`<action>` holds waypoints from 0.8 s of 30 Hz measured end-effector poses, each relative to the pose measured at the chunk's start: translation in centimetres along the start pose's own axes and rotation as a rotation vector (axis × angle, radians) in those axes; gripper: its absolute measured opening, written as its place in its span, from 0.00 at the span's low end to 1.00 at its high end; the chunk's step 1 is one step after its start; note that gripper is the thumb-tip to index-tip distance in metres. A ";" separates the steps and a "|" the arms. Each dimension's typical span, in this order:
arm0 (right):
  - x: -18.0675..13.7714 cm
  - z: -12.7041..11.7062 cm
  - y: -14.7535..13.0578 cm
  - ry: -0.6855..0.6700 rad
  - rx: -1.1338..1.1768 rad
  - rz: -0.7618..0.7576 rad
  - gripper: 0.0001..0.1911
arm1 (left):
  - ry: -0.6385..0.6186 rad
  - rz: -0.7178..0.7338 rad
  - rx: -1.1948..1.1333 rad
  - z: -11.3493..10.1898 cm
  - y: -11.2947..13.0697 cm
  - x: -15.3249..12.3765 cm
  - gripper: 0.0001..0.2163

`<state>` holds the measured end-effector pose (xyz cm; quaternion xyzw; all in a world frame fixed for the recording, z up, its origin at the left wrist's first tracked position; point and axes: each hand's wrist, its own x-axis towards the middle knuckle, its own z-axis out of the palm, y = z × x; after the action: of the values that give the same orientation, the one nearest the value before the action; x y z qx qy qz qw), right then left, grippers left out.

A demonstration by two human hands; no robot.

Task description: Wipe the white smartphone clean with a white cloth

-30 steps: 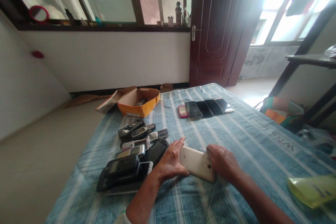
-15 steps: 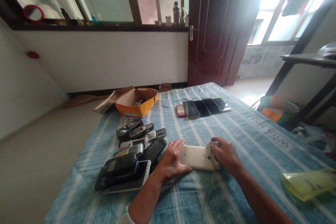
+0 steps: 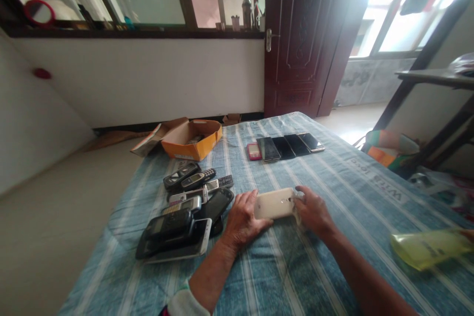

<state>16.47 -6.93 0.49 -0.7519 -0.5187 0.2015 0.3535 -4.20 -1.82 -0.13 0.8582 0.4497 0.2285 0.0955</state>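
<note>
A white smartphone [image 3: 274, 203] lies back-up between my two hands on the blue striped cloth [image 3: 333, 192]. My left hand [image 3: 242, 217] grips its left end, fingers curled round the edge. My right hand [image 3: 313, 212] holds the right end, fingers closed with a bit of whitish cloth under them. A heap of old keypad phones and dark smartphones [image 3: 185, 212] lies just left of my left hand.
A row of several smartphones [image 3: 285, 147] lies farther back on the cloth. An orange cardboard box [image 3: 192, 139] sits at the far left corner. A yellow-green plastic bottle [image 3: 425, 249] lies at the right. A dark door and a metal rack stand behind.
The white phone has swung from a slant to nearly level and shifted slightly away from me. My right hand has moved along its right end.
</note>
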 end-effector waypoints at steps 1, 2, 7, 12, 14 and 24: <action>0.1 -0.1 0.0 0.000 0.010 0.001 0.21 | 0.001 -0.004 0.007 0.1 0.0 0.0 0.37; 0.1 -0.1 0.1 0.004 0.019 0.001 0.21 | -0.003 -0.005 0.013 0.1 0.1 0.1 0.37; 0.4 -0.1 0.4 0.016 0.049 0.001 0.19 | -0.021 0.022 0.029 -0.1 0.0 0.3 0.37; 0.5 -0.2 0.5 0.002 0.071 0.003 0.18 | -0.015 0.074 0.028 -0.3 -0.2 0.6 0.37; 0.5 -0.3 0.4 -0.014 0.064 0.004 0.19 | -0.002 0.101 0.042 -0.2 -0.3 0.6 0.36; 0.1 -0.9 -0.2 -0.055 -0.036 0.035 0.21 | 0.005 0.136 0.147 -0.1 0.4 0.7 0.27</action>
<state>16.98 -7.12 1.29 -0.7612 -0.5185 0.2190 0.3221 -3.60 -1.52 0.34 0.8909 0.4060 0.2031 0.0154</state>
